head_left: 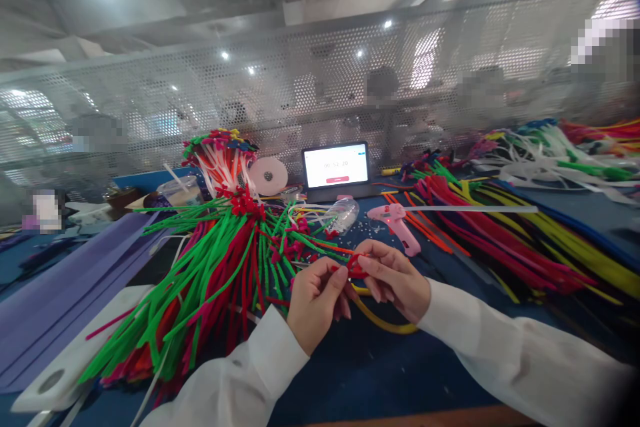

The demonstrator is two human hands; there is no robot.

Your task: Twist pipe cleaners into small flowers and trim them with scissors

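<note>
Above the front of the dark blue table, my left hand [319, 295] and my right hand [397, 278] meet fingertip to fingertip. Between them is a small bent piece of red fuzzy pipe cleaner [357, 268]. My right thumb and fingers pinch it from the right. My left thumb and forefinger are closed at its left end, and the exact grip there is partly hidden by the fingers. A yellow band [393, 327] curves below my hands; the fingers cover where it ends. Just behind my right hand lies a pink glue gun [400, 223] with a long whitish glue stick in its back.
Green and red pipe-cleaner stems with red flower tops [200, 280] heap up at left. More coloured pipe cleaners [500, 233] spread at right. Behind stand a lit tablet [335, 165], a white ribbon roll [269, 177] and a clear plastic cup [343, 215]. Purple sheets [75, 280] lie far left.
</note>
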